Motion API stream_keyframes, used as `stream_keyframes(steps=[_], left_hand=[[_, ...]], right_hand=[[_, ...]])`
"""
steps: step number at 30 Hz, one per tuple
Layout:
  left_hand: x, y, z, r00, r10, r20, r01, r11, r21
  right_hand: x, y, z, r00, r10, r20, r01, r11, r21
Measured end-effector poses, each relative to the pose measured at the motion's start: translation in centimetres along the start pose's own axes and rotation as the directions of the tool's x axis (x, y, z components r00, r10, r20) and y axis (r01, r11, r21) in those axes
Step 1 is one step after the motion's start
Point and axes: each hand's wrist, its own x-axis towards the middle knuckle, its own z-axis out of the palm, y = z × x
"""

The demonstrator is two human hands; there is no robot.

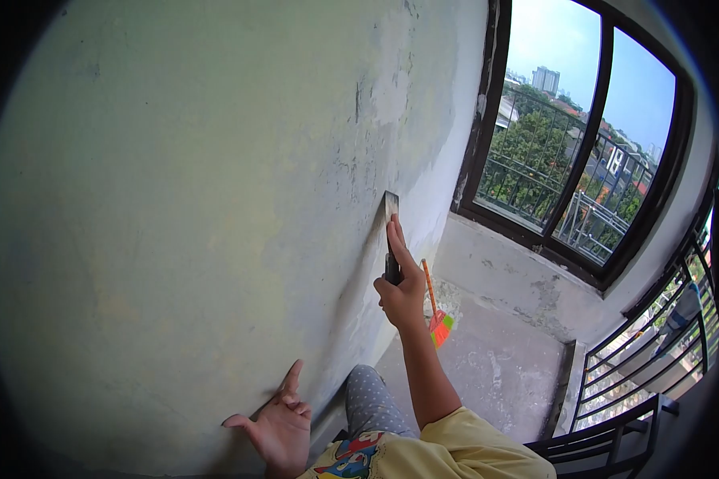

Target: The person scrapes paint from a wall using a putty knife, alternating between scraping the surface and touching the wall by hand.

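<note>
A scraper (391, 206) with a flat blade and a dark handle is in my right hand (403, 289), whose fingers are wrapped round the handle, with some stretched along it. The blade's end meets the wall (216, 176), beside a patch of worn, flaking paint. Low in the view, my left hand (281, 427) is held near the wall, palm up, with thumb and index finger spread and the other fingers partly curled. Nothing lies in it. Whether it touches the wall I cannot tell.
A dark-framed window (547, 236) is at the upper right. An orange and green broom (440, 327) stands on the grey floor (487, 367) near the corner. Black metal railings (655, 359) are on the right, with a dark metal chair or rack (615, 435) below them.
</note>
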Motion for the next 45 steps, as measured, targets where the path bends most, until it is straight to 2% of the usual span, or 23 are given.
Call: stream_keyframes(steps=[3,5,7,8,11,12,13,15,17,19,20,21,25,27,29,31,32,34,35,37,40,45], left_hand=[[0.0,0.3,-0.1,1.0,-0.008,0.015,0.007,0.999,0.048],[0.1,0.2,0.0,0.998,-0.028,0.047,0.024,0.996,0.085],[0.1,0.1,0.1,1.0,-0.019,0.008,0.018,0.997,0.071],[0.1,0.0,0.0,0.999,-0.031,0.009,0.031,0.997,0.069],[0.2,0.1,-0.1,1.0,-0.016,-0.004,0.017,0.996,0.089],[0.2,0.0,-0.1,1.0,-0.012,0.001,0.011,0.996,0.088],[0.1,-0.1,0.0,1.0,-0.004,0.005,0.004,0.996,0.088],[-0.1,-0.2,0.2,0.999,0.011,-0.033,-0.009,0.997,0.071],[0.0,-0.2,0.3,0.998,0.024,-0.066,-0.021,0.998,0.055],[-0.1,-0.1,0.1,0.998,0.02,-0.063,-0.017,0.999,0.045],[0.0,-0.1,0.1,0.998,0.015,-0.062,-0.012,0.999,0.051],[0.0,-0.1,0.1,0.998,0.016,-0.062,-0.013,0.998,0.055],[-0.1,0.0,0.0,0.996,0.027,-0.082,-0.023,0.998,0.053],[-0.2,-0.1,-0.1,0.997,0.031,-0.077,-0.026,0.997,0.068],[0.0,-0.2,0.0,0.997,0.036,-0.064,-0.031,0.996,0.078],[-0.2,-0.3,0.2,0.994,0.057,-0.099,-0.046,0.993,0.11],[-0.2,-0.4,0.2,0.993,0.056,-0.104,-0.044,0.993,0.111],[-0.2,-0.3,0.3,0.998,0.011,-0.062,-0.012,1.0,-0.015],[-0.1,-0.2,0.2,0.998,0.012,-0.061,-0.012,1.0,-0.009],[-0.2,-0.1,0.1,0.998,-0.001,-0.063,0.0,1.0,-0.013],[-0.3,0.0,-0.1,0.999,-0.015,-0.032,0.015,1.0,-0.002],[-0.1,-0.2,0.1,0.998,0.025,-0.053,-0.022,0.998,0.066]], right_hand=[[-4.4,1.0,-0.1,0.995,0.078,0.059,-0.079,0.997,0.009],[-8.2,3.1,-0.1,0.976,0.19,0.102,-0.185,0.981,-0.063],[-10.8,3.7,0.0,0.96,0.238,0.15,-0.245,0.969,0.029],[-11.5,3.2,-0.5,0.925,0.328,0.191,-0.341,0.939,0.042],[-12.0,1.5,-0.2,0.931,0.333,0.152,-0.352,0.927,0.127],[-11.9,1.0,0.0,0.945,0.316,0.084,-0.322,0.945,0.063],[-11.5,-0.3,0.2,0.945,0.318,0.083,-0.323,0.944,0.067],[-9.5,-2.9,0.8,0.92,0.389,-0.039,-0.377,0.909,0.178],[-6.9,-2.7,1.2,0.912,0.41,0.005,-0.403,0.895,0.193],[-5.4,-1.7,2.4,0.848,0.528,-0.043,-0.513,0.838,0.184],[-5.6,-0.8,3.3,0.889,0.444,-0.116,-0.415,0.886,0.207],[-5.6,-0.9,3.0,0.888,0.444,-0.121,-0.415,0.885,0.21],[-6.0,-1.1,0.9,0.862,0.504,-0.053,-0.472,0.837,0.279],[-6.8,-1.6,-0.1,0.8,0.599,-0.022,-0.572,0.774,0.271],[-7.7,-2.4,-0.2,0.798,0.603,0.003,-0.58,0.765,0.28],[-8.0,-2.3,0.6,0.881,0.471,0.037,-0.464,0.846,0.262],[-7.6,-2.1,1.1,0.879,0.476,0.037,-0.468,0.844,0.261],[-5.6,-1.5,2.6,0.906,0.421,-0.049,-0.4,0.888,0.227],[-5.0,-1.3,3.1,0.918,0.385,-0.091,-0.36,0.909,0.212],[-5.1,-1.7,3.2,0.912,0.397,-0.098,-0.367,0.901,0.231],[-5.5,-2.4,1.3,0.876,0.482,-0.023,-0.459,0.847,0.269],[-7.2,-4.3,-0.1,0.849,0.525,0.063,-0.52,0.807,0.281]])
